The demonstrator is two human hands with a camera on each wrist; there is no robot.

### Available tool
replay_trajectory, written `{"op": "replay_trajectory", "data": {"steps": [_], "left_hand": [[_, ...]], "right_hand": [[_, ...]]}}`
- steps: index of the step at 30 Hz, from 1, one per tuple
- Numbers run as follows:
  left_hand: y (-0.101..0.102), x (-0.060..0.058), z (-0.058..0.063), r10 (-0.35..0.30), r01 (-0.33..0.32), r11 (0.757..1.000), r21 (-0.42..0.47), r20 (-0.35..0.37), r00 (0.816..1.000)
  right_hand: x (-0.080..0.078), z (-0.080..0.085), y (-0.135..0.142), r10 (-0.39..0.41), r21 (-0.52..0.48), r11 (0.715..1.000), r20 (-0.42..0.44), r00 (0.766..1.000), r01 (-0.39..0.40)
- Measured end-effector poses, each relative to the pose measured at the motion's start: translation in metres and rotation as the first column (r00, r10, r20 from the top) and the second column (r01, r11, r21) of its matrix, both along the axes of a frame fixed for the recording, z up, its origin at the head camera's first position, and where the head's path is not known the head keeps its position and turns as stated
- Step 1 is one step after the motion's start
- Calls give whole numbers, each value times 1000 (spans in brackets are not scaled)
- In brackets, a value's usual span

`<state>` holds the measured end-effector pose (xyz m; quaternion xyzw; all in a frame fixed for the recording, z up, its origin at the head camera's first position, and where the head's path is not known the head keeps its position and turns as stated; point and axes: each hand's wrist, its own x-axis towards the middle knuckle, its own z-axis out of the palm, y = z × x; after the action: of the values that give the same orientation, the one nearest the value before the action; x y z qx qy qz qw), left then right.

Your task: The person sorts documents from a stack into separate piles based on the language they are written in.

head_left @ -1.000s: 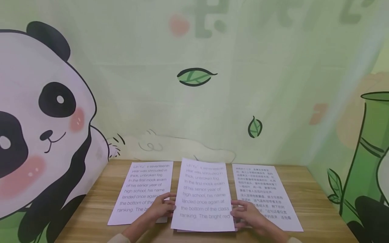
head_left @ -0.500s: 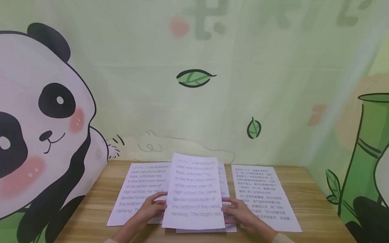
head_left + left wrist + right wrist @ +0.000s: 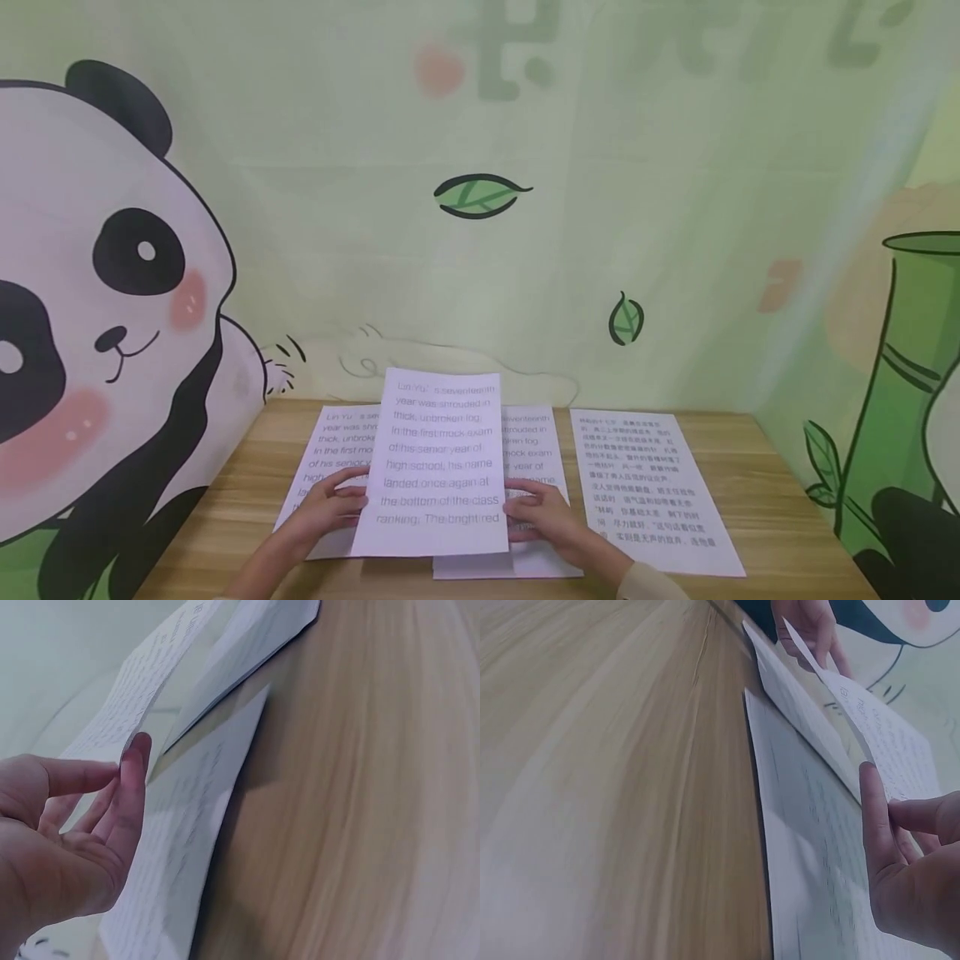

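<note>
A printed sheet of paper [image 3: 442, 462] with large English text is held up above the table, tilted toward the head camera. My left hand [image 3: 326, 512] pinches its left edge between thumb and fingers, as the left wrist view shows close up. On the opposite edge, my right hand [image 3: 547, 517] pinches it the same way. Below lie two more sheets with English text: a left sheet [image 3: 330, 450], partly hidden by the held one, and a middle sheet [image 3: 532, 442], whose left part is covered from view.
A sheet with Chinese text [image 3: 652, 492] lies at the right of the wooden table [image 3: 780, 500]. Behind the table hangs a green backdrop [image 3: 525, 275] printed with a panda, leaves and bamboo.
Both hands have carried the held sheet left and a little up, from over the middle sheet to partly over the left one. The middle sheet has come into view beneath.
</note>
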<state>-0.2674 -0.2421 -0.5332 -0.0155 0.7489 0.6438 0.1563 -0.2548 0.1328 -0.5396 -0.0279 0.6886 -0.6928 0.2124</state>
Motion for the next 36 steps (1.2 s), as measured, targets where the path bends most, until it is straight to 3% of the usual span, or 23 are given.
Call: {"op": "replay_trajectory", "data": {"steps": [5, 12, 18, 24, 31, 36], "left_hand": [[-31, -3, 3, -40, 40, 999, 2, -3, 999], [-66, -4, 3, -9, 10, 1000, -28, 32, 999], [-79, -3, 1, -27, 28, 999, -19, 53, 998], [-93, -1, 2, -58, 59, 997, -41, 20, 998], [-108, -5, 3, -8, 9, 999, -52, 25, 1000], [-118, -6, 1, -72, 72, 997, -31, 13, 997]], "right_hand": [[-5, 2, -25, 16, -38, 999, 7, 1000, -16], [-11, -1, -58, 39, -90, 995, 1, 999, -39], [-13, -6, -71, 30, -79, 996, 0, 1000, -30], [-18, -10, -88, 23, -92, 996, -10, 1000, -24], [-24, -10, -110, 8, -77, 997, -23, 1000, -9], [-25, -12, -122, 4, -78, 997, -19, 1000, -6]]}}
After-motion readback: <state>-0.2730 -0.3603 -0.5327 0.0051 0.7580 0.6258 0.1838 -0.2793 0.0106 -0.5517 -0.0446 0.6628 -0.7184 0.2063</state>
